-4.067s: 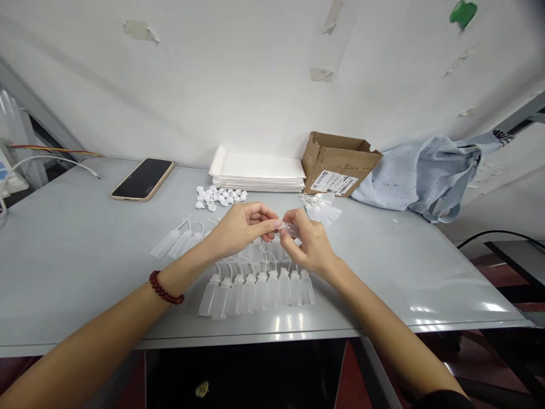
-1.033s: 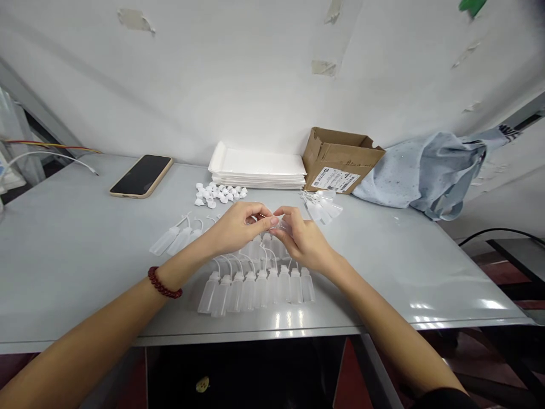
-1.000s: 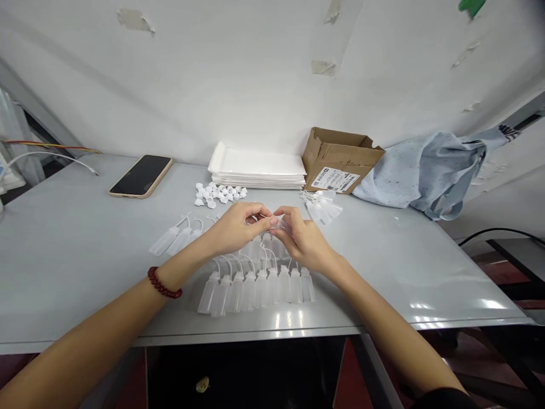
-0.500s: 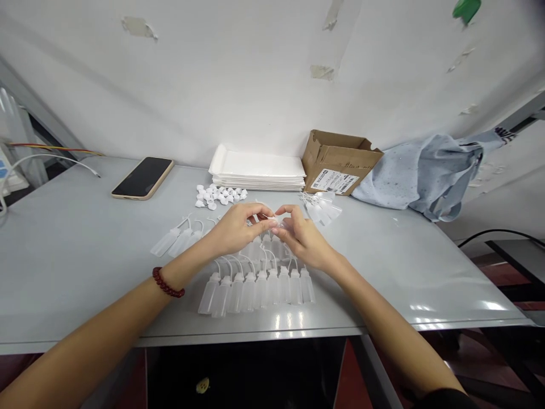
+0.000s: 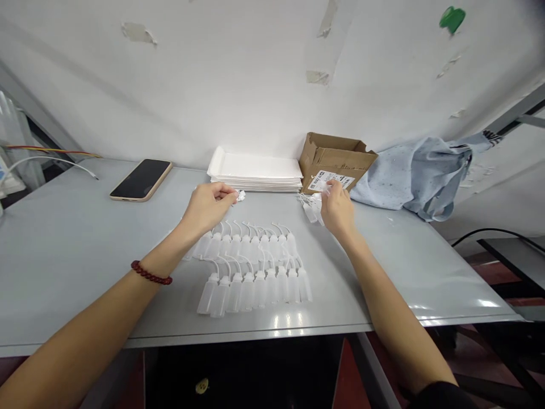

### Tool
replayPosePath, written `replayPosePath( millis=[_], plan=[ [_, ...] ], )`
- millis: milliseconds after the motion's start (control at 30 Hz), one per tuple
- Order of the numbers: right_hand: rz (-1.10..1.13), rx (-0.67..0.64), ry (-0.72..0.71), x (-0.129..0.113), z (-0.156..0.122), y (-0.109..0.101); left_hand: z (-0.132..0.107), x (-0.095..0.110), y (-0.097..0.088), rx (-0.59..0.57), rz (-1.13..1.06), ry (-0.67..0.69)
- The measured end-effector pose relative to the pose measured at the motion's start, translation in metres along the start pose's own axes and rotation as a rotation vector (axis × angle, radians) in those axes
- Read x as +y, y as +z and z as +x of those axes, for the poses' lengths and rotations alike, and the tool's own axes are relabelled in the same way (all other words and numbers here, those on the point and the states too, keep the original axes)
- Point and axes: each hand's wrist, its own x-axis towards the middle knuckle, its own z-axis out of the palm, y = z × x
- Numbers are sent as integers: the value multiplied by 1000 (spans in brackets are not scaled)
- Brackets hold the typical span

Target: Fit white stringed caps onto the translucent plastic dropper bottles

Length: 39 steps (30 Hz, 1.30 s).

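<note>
My left hand is over the white caps, with its thumb and fingers pinched together. Whether a cap is between the fingertips is hidden. Off to the right, my right hand is closed around a small translucent plastic bottle, mostly covered by the fingers. Just below it, a small pile of similar bottles lies in front of the cardboard box. Between my forearms, translucent bottles with thin curved tubes lie side by side in a front row and a back row.
A stack of white trays stands against the wall beside the open cardboard box. A phone lies at the left, near a white cable. Light blue cloth is heaped at the right. The grey table's front edge runs below the bottles.
My hands have parted from around a small piece. The left moved left to the caps; the right moved right and up to the bottle pile by the box.
</note>
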Motion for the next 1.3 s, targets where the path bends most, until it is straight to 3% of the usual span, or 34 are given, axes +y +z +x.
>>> replayPosePath(
  millis=[200, 300, 500, 733, 800, 1033, 1300],
  plan=[
    [147, -23, 25, 26, 10, 15, 4, -3, -8, 86, 171, 28],
    [152, -18, 1, 28, 10, 18, 10, -11, -10, 62, 295, 65],
    [147, 21, -67, 16, 6, 8, 21, -35, -9, -51, 604, 207],
    [208, -12, -155, -11, -3, -16, 25, -47, -5, -129, 652, 289],
    [275, -103, -158, -18, -6, -24, 24, -48, -4, -160, 666, 305],
    [396, -628, -143, -28, -15, -40, 25, -48, -4, -216, 714, 317],
    [332, -904, -162, -36, -19, -56, 25, -48, -2, -239, 709, 295]
  ],
)
